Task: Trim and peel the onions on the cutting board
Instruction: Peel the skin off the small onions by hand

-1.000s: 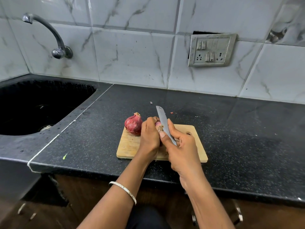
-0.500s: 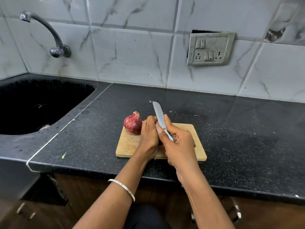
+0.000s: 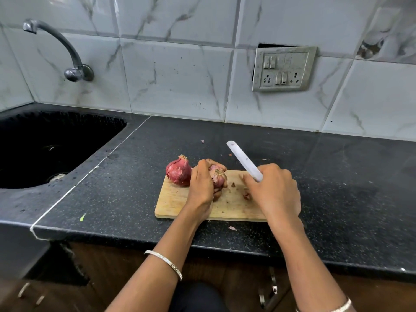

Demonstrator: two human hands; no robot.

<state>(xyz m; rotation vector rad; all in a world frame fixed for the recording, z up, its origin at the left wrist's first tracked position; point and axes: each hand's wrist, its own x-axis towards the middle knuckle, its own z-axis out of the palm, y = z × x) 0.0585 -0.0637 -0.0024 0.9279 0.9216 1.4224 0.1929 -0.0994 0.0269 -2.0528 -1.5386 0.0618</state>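
Left hand (image 3: 201, 188) gripping a red-skinned, papery onion (image 3: 218, 176) above the cutting board (image 3: 173, 199), cut end facing right, right hand (image 3: 273, 190) clasping a knife (image 3: 244, 161), blade pointing up-left, second whole onion (image 3: 179, 170) upright at the board's far-left corner

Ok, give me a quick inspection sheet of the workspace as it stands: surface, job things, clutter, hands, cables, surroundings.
Surface: black speckled counter; wooden cutting board near its front edge.
Job's things: whole red onion at the board's left end; second onion held over the board; knife, blade pointing away.
Clutter: onion skin scraps on the board, flecks on the counter.
Hands: left hand grips the second onion; right hand grips the knife.
Cables: nothing seen.
Surroundings: sink left, tap, switch panel on the tiled wall.
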